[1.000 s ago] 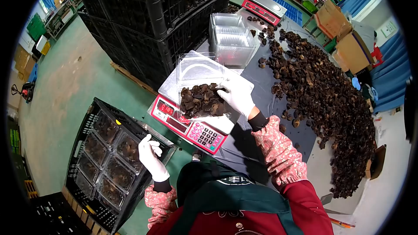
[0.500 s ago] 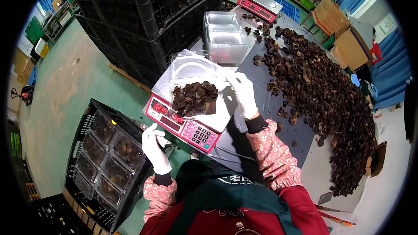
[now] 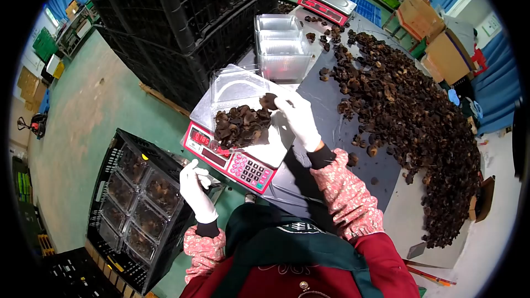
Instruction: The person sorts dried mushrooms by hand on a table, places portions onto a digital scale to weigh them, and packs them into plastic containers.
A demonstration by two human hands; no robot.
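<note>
My right hand (image 3: 298,120), in a white glove, pinches a dark piece of dried wood ear mushroom (image 3: 269,101) over the back right corner of a clear plastic clamshell box (image 3: 241,89). The box lies with its lid up on a red and silver digital scale (image 3: 251,171). Inside it is a heap of dried wood ear mushrooms (image 3: 240,127). The scale's red display (image 3: 200,137) seems to read 0185. My left hand (image 3: 196,190), also gloved, hovers off the scale's front left corner, fingers loosely bent and apart, holding nothing.
A large heap of dried mushrooms (image 3: 408,116) covers the table's right side. Stacked clear boxes (image 3: 283,49) and a second scale (image 3: 327,5) stand behind. Tall black crates (image 3: 182,27) rise at back left. Lower left, a black crate (image 3: 160,251) holds several filled boxes.
My right hand has drawn a mushroom piece up at the box's back right corner, now between its fingertips. The display went from about 0210 to about 0185. My left hand barely moved.
</note>
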